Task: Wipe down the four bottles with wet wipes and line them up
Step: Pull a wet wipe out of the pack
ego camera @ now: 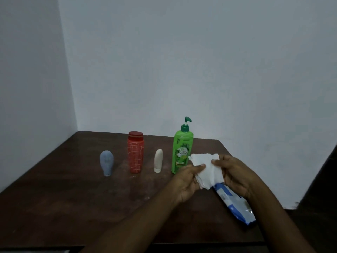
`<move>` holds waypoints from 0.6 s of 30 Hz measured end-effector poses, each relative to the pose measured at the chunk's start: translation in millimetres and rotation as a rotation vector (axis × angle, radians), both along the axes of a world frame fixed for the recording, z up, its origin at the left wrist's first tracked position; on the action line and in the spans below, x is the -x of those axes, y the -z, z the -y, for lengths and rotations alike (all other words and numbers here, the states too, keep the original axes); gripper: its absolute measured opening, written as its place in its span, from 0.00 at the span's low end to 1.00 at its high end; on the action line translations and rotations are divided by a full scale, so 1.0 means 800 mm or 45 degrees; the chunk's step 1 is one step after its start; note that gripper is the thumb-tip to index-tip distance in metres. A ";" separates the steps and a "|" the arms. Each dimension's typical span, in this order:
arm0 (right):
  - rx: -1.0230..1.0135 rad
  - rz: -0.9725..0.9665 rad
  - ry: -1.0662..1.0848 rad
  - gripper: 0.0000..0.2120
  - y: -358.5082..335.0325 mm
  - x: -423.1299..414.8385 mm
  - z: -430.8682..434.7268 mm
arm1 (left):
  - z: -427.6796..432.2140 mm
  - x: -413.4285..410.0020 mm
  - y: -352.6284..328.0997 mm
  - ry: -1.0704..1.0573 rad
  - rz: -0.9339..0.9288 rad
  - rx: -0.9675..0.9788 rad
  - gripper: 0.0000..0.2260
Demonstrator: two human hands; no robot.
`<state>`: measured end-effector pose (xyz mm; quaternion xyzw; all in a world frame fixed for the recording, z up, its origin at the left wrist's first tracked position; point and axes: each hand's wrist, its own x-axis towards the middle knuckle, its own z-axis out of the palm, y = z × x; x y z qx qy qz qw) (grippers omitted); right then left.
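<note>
Four bottles stand in a row on the dark wooden table (73, 198): a blue-grey tube (106, 164) at the left, a red patterned bottle (135, 152), a small cream tube (158, 163), and a tall green pump bottle (181, 152) at the right. In front of the green bottle both hands hold a white wet wipe (207, 168). My left hand (187, 181) pinches its lower left part with the thumb on top. My right hand (235, 174) grips its right edge. The wipe hangs above a blue and white wipes pack (235, 203).
The table stands in a corner, with pale walls on the left and behind. Its right edge runs just past the wipes pack, with a dark gap beyond. The wipes pack lies flat near the right side.
</note>
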<state>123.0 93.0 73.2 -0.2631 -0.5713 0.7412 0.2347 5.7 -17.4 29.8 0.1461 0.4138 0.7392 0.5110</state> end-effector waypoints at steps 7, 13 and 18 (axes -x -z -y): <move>-0.278 -0.086 -0.099 0.16 -0.028 0.000 0.019 | 0.041 0.034 -0.022 -0.028 -0.309 -0.100 0.14; -0.570 -0.202 -0.122 0.10 -0.064 -0.014 0.038 | 0.082 0.062 -0.057 -0.099 -0.831 -0.230 0.10; -0.523 -0.155 -0.087 0.09 -0.055 -0.001 0.041 | 0.099 0.072 -0.067 -0.093 -1.106 -0.216 0.08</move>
